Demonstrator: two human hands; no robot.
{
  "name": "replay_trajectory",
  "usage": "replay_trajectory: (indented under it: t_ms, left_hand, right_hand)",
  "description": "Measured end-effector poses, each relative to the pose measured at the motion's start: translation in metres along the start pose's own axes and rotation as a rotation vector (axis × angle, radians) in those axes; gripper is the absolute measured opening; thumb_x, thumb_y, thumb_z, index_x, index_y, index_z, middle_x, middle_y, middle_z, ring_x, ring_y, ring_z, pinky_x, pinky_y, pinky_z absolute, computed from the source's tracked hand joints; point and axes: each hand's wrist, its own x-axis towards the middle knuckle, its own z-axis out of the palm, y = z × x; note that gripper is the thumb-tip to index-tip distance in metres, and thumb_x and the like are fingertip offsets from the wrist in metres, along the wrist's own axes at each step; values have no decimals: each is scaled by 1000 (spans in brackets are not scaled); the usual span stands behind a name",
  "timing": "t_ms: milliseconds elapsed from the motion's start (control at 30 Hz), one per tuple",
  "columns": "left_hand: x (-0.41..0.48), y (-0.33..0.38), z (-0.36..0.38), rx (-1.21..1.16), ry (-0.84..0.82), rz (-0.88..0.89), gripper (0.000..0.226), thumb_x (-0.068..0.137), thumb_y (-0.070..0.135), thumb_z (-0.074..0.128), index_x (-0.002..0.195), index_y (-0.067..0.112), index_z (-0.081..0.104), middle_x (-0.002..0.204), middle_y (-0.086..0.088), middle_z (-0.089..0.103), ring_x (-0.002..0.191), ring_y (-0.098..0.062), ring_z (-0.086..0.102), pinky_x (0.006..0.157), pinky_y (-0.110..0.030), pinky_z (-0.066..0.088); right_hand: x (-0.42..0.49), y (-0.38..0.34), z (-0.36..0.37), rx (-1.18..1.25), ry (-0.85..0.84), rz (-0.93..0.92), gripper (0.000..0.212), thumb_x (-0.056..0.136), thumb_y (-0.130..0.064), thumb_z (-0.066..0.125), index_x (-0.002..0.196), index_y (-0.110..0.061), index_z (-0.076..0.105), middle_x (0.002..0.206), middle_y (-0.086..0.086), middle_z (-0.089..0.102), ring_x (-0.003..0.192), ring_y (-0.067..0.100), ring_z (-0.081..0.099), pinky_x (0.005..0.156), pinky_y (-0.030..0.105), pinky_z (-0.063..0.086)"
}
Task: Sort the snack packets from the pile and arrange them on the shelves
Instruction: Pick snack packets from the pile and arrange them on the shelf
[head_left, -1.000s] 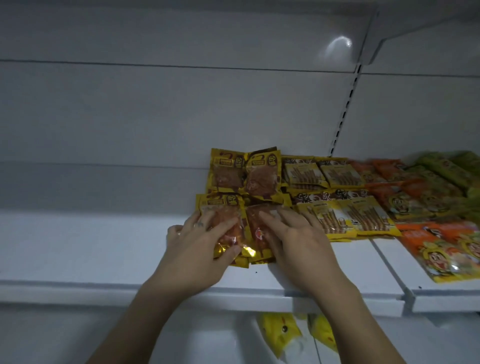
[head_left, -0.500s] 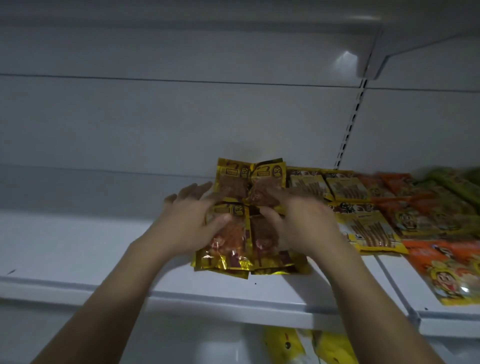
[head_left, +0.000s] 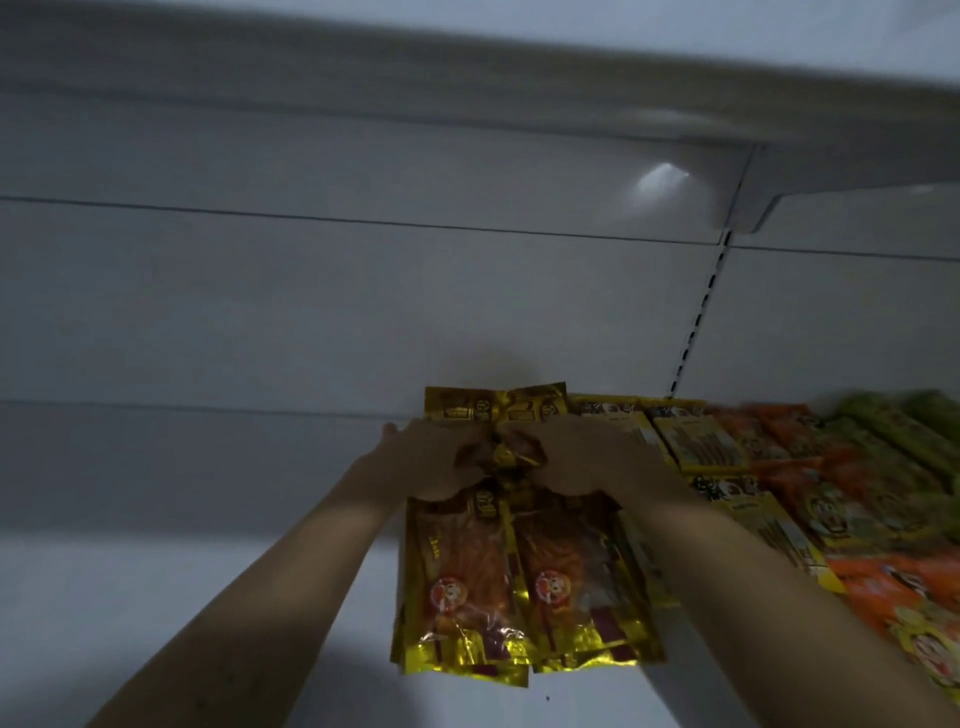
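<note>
Two stacks of gold snack packets (head_left: 519, 587) with orange contents lie side by side on the white shelf (head_left: 156, 597). Behind them, against the back wall, lies a rear row of the same gold packets (head_left: 493, 410). My left hand (head_left: 421, 457) and my right hand (head_left: 582, 452) are both stretched to that rear row. Their fingers curl on the crumpled foil (head_left: 511, 452) between them. How firmly they hold it is blurred.
Right of the gold packets lie yellow stick-snack packets (head_left: 696, 441), then orange packets (head_left: 883, 587) and green ones (head_left: 914, 431). A slotted upright (head_left: 696, 322) divides the back wall. An upper shelf (head_left: 467, 93) hangs overhead. Bare shelf stretches to the left.
Both hands have moved from the front packets back to the rear row. The view has tilted upward and closer to the shelf.
</note>
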Motion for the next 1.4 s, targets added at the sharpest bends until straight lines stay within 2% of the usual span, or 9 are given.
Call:
replay_trajectory:
  t_ms: [167,267,400,600,800,933,1133,1300,1400]
  left_hand:
    - [8,4,-15,-74,196,-20,45,102,52,29,114,24,63,112,-3,63,116,-26,52,99,-44,29]
    - [20,8,-31,-755,201,-162,65,101,58,29,103,5,67,97,-10,67,96,-29,65,87,-34,46]
    - [26,16,-47,-1445,129,-100,31,96,31,62,110,4,67,89,-11,73,72,-22,72,62,-31,56]
    - [38,25,-49,-1411,473,-63,10,90,10,68,85,12,59,80,-12,67,60,-21,67,53,-30,55]
    - [40,24,-46,-1233,659,101,12,97,7,59,87,8,53,78,-5,61,45,-14,64,44,-32,56]
    - [39,26,-46,-1155,751,177,12,97,12,61,87,17,57,81,-4,62,52,-23,67,46,-34,57]
    - [34,33,-37,-1411,209,-3,40,86,38,73,108,5,71,101,-16,73,82,-30,73,65,-36,60]
    - [40,31,-31,-1230,494,43,22,83,30,78,103,23,77,96,-2,76,87,-23,72,80,-43,60]
    - [37,37,-29,-1184,510,34,17,84,31,76,100,27,78,97,1,75,89,-19,71,85,-42,58]
  right_hand:
    - [-20,6,-5,-8,234,42,61,102,-21,43,156,-23,14,133,12,55,105,30,61,84,42,54]
    - [-41,3,-12,-99,376,-1,73,101,-22,48,158,-22,1,161,7,21,137,29,39,97,37,45]
    - [-51,-1,-13,-193,424,-43,87,96,-16,57,157,-22,-6,164,6,2,150,25,13,96,36,49]
    - [-57,6,-12,509,437,-44,86,91,-6,64,151,-47,17,162,-12,-17,135,-4,16,75,8,48]
    - [-50,7,-24,1804,369,-145,51,95,-19,57,144,-29,45,135,1,60,117,29,63,88,42,56]
    - [-42,10,-23,1708,426,-25,37,95,-29,61,131,-25,60,125,8,67,107,25,68,83,45,59]
    - [-33,7,-17,1531,622,65,65,82,-8,77,136,-34,53,102,12,73,88,22,73,72,31,60]
    - [-30,7,-18,1400,495,260,62,82,-35,77,138,-22,52,115,5,68,95,15,70,79,29,58]
    - [-29,7,-19,1392,512,235,27,85,-18,75,109,-8,70,96,7,73,68,8,71,54,17,53]
